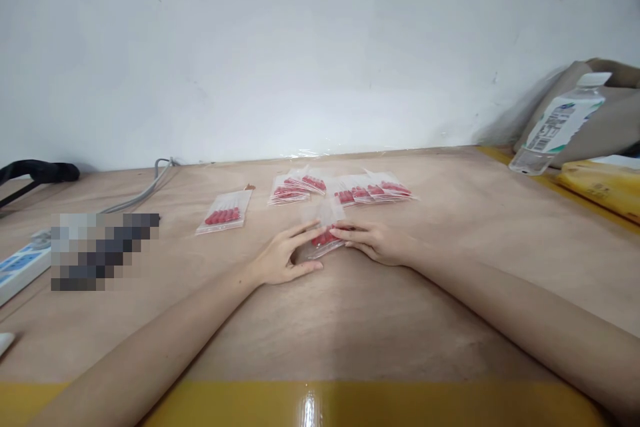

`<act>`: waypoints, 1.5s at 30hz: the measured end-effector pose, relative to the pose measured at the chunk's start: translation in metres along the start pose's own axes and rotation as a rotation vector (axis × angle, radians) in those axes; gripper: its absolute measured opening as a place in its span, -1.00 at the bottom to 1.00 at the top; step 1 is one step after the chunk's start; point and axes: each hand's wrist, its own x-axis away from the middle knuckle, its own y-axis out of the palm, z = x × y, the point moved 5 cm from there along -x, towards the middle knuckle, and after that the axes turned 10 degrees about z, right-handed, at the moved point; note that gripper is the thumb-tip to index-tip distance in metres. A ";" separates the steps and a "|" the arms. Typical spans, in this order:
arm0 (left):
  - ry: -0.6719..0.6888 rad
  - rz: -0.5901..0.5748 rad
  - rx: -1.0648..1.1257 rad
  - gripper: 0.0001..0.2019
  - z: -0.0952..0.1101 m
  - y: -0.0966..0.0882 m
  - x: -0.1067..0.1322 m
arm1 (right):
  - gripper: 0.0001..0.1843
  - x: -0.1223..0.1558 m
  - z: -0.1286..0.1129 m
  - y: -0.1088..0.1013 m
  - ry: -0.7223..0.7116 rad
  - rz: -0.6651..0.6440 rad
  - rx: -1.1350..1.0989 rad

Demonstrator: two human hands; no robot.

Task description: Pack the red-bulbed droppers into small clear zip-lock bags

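Observation:
A small clear plastic bag with red pieces inside (323, 239) lies on the wooden table (350, 307) between my two hands. My left hand (283, 257) rests on the table at the bag's left side, index finger and thumb around its edge. My right hand (377, 241) lies flat at the bag's right side, fingertips on it. Behind them lie more such bags: one alone (224, 212) to the left, a small pile (295, 187) in the middle and an overlapping row (373, 188) to the right.
A white power strip (23, 268) and a grey cable (145, 191) lie at the left. A plastic water bottle (560, 123) leans at the back right, beside yellow packaging (600, 188). A white wall (300, 47) closes the table's far edge.

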 end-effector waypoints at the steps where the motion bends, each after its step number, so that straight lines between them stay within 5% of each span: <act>1: -0.047 -0.014 -0.020 -0.40 -0.004 0.001 0.000 | -0.61 -0.003 0.001 0.003 0.013 -0.014 -0.029; 4: -0.138 -0.078 -0.050 -0.45 -0.018 0.008 -0.007 | -0.62 -0.010 0.012 0.010 0.074 -0.004 -0.051; 10: -0.072 -0.118 -0.018 -0.48 -0.031 0.019 -0.032 | -0.62 -0.003 0.028 0.006 0.173 0.067 0.021; 15: 0.003 0.067 -0.075 -0.56 -0.024 0.015 -0.029 | -0.67 0.003 0.024 -0.010 0.160 0.190 0.084; 20: 0.142 0.262 -0.070 -0.78 -0.015 0.010 -0.013 | -0.83 0.003 0.013 -0.014 -0.026 0.234 0.296; 28: 0.243 0.213 -0.062 -0.79 -0.011 0.012 -0.017 | -0.79 -0.005 0.001 -0.013 -0.180 0.194 0.597; 36: 0.250 0.311 -0.113 -0.83 -0.003 0.015 -0.023 | -0.78 -0.015 -0.014 0.000 -0.223 0.187 0.566; 45: 0.509 0.392 -0.340 -0.90 0.018 0.016 -0.029 | -0.76 -0.019 -0.019 0.002 -0.200 0.227 0.439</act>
